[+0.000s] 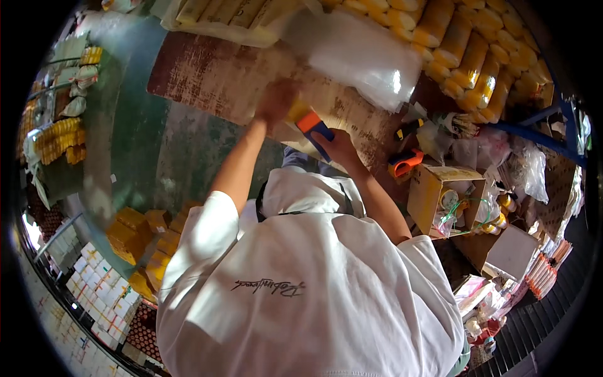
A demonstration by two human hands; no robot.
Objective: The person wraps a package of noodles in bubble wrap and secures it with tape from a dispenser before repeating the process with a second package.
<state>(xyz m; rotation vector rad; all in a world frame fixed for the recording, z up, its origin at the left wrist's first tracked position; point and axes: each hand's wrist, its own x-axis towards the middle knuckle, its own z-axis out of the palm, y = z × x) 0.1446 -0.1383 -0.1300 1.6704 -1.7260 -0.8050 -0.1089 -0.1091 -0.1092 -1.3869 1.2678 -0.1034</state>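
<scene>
In front of me is a worn brown wooden tabletop (212, 70). My right hand (338, 147) holds the lower end of a small blue and orange box (314, 128) over the table's near edge. My left hand (279, 101) is blurred and sits by the box's upper end, beside a yellow patch (297, 110) that is also smeared. Whether my left fingers grip that yellow part cannot be made out. Beyond my hands lies a bundle of clear plastic film or bags (367, 63), glossy at its right end.
Yellow plastic-wrapped packs (466, 52) are piled at upper right. Near the table's right side lie a yellow-black utility knife (409, 129), an orange tape dispenser (406, 162) and an open cardboard box (424, 195). A blue metal frame (537, 136) stands beyond. Brown cartons (129, 235) stand on the floor at left.
</scene>
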